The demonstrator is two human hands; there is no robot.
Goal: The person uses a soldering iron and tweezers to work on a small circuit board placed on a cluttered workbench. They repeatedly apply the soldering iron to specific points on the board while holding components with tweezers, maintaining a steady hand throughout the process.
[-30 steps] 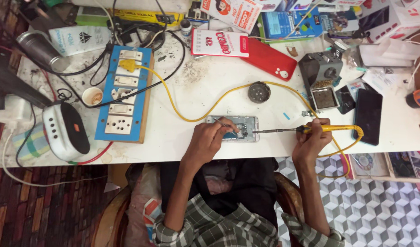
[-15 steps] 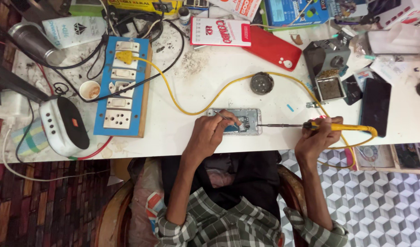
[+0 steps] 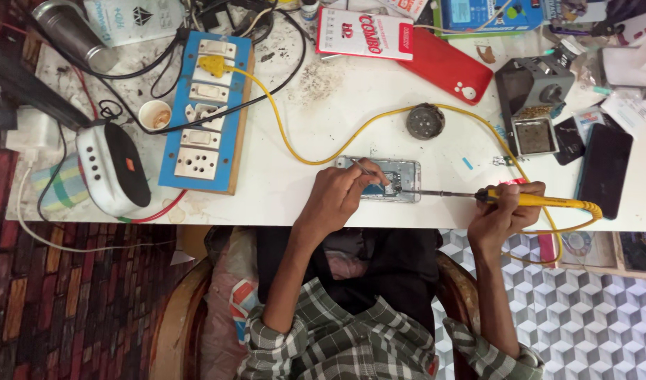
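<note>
While my left hand point(image 3: 337, 197) pinches thin tweezers point(image 3: 362, 167) over it, the opened phone point(image 3: 390, 180) lies flat near the front edge of the white table point(image 3: 323, 105), its back off and grey and blue insides showing. My right hand point(image 3: 502, 211), right of the phone, is clenched round the yellow handle of a soldering iron point(image 3: 527, 200); the metal tip reaches left and meets the phone's right end. A yellow cord point(image 3: 323, 151) loops behind the phone to a plug on the blue switchboard point(image 3: 207, 112), well to the phone's left.

Containers: a small round tin point(image 3: 426, 121) just behind the phone, contents too small to tell; a small cup point(image 3: 155, 114) left of the switchboard, holding something brownish; a grey iron stand point(image 3: 533, 91) behind and right of the phone, with a square tray at its base.

Other items: red phone point(image 3: 446, 67) and a red-and-white packet point(image 3: 365, 33) behind the phone; black phone point(image 3: 604, 169) far right; white-and-black speaker point(image 3: 112, 169) far left. Black cables cross the switchboard.
</note>
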